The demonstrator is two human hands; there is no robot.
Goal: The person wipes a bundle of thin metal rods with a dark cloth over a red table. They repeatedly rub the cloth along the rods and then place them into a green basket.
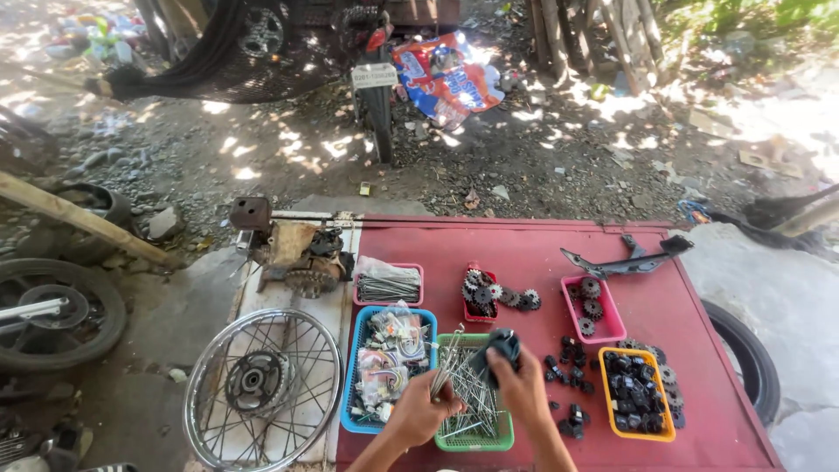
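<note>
Both hands are working over the green basket (pixel 476 433) at the near edge of the red table (pixel 524 249), around six o'clock in the view. The left hand (pixel 419 411) is closed around a bundle of metal spokes (pixel 447 367), pinching them together so their tips fan up toward twelve o'clock. The right hand (pixel 523 385) is wrapped around a dark cloth (pixel 498 348), fingers curled tight on it, right against the spoke tips. More loose spokes lie in the green basket under both hands. At nine o'clock from the basket sits a blue basket (pixel 354 385) of bagged small parts, touching it side by side. At three o'clock, an orange tray (pixel 607 393) holds dark parts. Up at twelve o'clock, a pile of sprockets (pixel 489 293). Off the table at eight o'clock lies a spoked wheel rim (pixel 262 389).
</note>
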